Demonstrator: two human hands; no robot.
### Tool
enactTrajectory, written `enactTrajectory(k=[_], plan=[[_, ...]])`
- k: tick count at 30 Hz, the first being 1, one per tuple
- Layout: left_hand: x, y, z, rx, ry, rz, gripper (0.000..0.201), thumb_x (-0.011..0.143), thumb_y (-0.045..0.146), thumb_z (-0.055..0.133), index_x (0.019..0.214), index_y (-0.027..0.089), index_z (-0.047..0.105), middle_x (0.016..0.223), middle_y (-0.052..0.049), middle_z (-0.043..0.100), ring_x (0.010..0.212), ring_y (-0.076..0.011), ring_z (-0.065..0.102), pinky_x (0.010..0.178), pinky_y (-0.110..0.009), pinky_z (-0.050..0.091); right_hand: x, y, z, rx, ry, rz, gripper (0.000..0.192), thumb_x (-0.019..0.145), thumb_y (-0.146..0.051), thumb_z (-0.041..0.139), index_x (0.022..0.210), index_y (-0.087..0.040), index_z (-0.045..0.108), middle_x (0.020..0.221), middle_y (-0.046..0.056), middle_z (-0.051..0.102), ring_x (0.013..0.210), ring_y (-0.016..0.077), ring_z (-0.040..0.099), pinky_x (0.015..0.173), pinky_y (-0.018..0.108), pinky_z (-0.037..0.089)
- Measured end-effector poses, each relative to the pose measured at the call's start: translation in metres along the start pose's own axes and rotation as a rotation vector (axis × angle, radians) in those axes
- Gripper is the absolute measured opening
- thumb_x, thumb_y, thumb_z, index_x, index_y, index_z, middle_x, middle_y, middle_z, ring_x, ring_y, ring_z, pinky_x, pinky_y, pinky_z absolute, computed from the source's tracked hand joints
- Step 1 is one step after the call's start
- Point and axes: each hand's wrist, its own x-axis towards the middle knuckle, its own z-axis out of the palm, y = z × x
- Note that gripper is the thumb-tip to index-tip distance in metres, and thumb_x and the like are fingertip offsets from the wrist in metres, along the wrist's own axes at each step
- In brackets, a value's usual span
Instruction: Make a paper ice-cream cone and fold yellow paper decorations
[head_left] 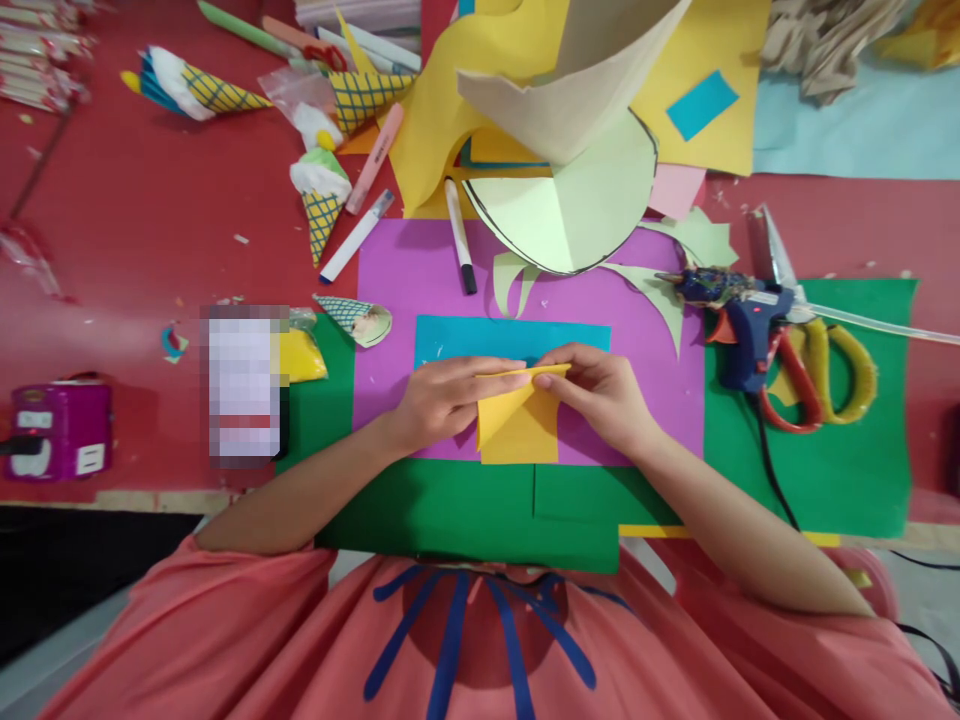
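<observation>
Glue gun & scissors lay to the rt, marker above. Yellow paper sat btwn left hand & right hand, both pinching its folded top edge.

matt yellow paper, plastic glue gun

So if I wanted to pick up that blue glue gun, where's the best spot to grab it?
Probably the glue gun by its blue handle, coming from above on its near side. It lies flat on the green paper, nozzle pointing left, and the scissors crowd its right.
</observation>
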Motion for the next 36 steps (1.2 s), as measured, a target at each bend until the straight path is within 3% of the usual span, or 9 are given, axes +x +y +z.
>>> enactTrajectory(k=[3, 6, 9, 12, 20, 29, 36], plan=[[-0.0017, -0.0004, 0.0029, -0.298, 0.061, -0.144, 0.042, 0.093, 0.02, 0.045, 0.132, 0.03, 0.057, 0.12, -0.003, 0.072, 0.112, -0.017, 0.068, 0.092, -0.03, 0.056, -0.0009, 0.0014, -0.001, -0.001, 0.032, -0.009, 0.017, 0.081, -0.036, 0.071, 0.084, -0.019, 0.069, 0.085, 0.004, 0.072, 0.077, 0.0149, 0.066, 0.066, 0.027, 0.053], [-0.0018, 0.0001, 0.0041, -0.58, 0.069, -0.351, 0.04, 0.096, 0.042, 0.044, 0.13, 0.025, 0.057, 0.115, -0.007, 0.073, 0.108, -0.0211, 0.069, 0.09, -0.033, 0.057, -0.002, 0.0017, -0.0002, -0.032, 0.032, -0.03, 0.016, 0.082, -0.035, 0.07, 0.085, -0.019, 0.069, 0.087, 0.004, 0.072, 0.078, 0.0145, 0.066, 0.067, 0.025, 0.053], [0.0007, 0.0018, 0.0046, -0.542, 0.035, -0.498, 0.043, 0.09, 0.053, 0.054, 0.116, 0.022, 0.067, 0.11, -0.009, 0.074, 0.102, -0.0229, 0.071, 0.085, -0.031, 0.058, -0.0024, 0.0014, 0.0011, -0.1, 0.026, -0.051, 0.014, 0.083, -0.034, 0.069, 0.086, -0.02, 0.07, 0.089, 0.004, 0.073, 0.081, 0.0155, 0.067, 0.07, 0.027, 0.055], [0.0035, 0.0035, 0.0055, -0.438, 0.02, -0.556, 0.036, 0.084, 0.047, 0.066, 0.109, 0.022, 0.07, 0.111, -0.007, 0.074, 0.1, -0.0212, 0.071, 0.082, -0.027, 0.058, -0.0023, 0.0011, 0.0016, -0.153, 0.027, -0.066, 0.015, 0.084, -0.034, 0.067, 0.087, -0.02, 0.071, 0.09, 0.004, 0.074, 0.081, 0.016, 0.068, 0.071, 0.028, 0.055], [0.0049, 0.003, 0.0064, -0.235, 0.049, -0.493, 0.022, 0.087, 0.036, 0.063, 0.101, 0.024, 0.075, 0.1, -0.002, 0.077, 0.089, -0.0148, 0.071, 0.078, -0.021, 0.056, -0.0024, 0.0019, 0.0022, -0.145, 0.062, -0.071, 0.015, 0.084, -0.033, 0.068, 0.094, -0.022, 0.072, 0.098, 0.003, 0.075, 0.085, 0.0161, 0.07, 0.072, 0.028, 0.056], [0.0052, 0.002, 0.0061, -0.231, 0.079, -0.391, 0.021, 0.089, 0.027, 0.062, 0.104, 0.028, 0.076, 0.103, -0.003, 0.077, 0.094, -0.0152, 0.072, 0.084, -0.024, 0.057, -0.0026, 0.0003, 0.0005, -0.117, 0.078, -0.022, 0.019, 0.083, -0.034, 0.069, 0.096, -0.022, 0.074, 0.088, 0.002, 0.077, 0.075, 0.0155, 0.07, 0.066, 0.027, 0.055], [0.0078, 0.0018, 0.0066, -0.234, 0.074, -0.317, 0.019, 0.088, 0.023, 0.062, 0.101, 0.026, 0.076, 0.1, -0.002, 0.078, 0.093, -0.0137, 0.072, 0.084, -0.023, 0.057, -0.0023, 0.001, -0.0001, -0.081, 0.092, -0.01, 0.019, 0.082, -0.036, 0.07, 0.094, -0.022, 0.076, 0.092, 0.003, 0.078, 0.083, 0.0179, 0.073, 0.066, 0.026, 0.056]])
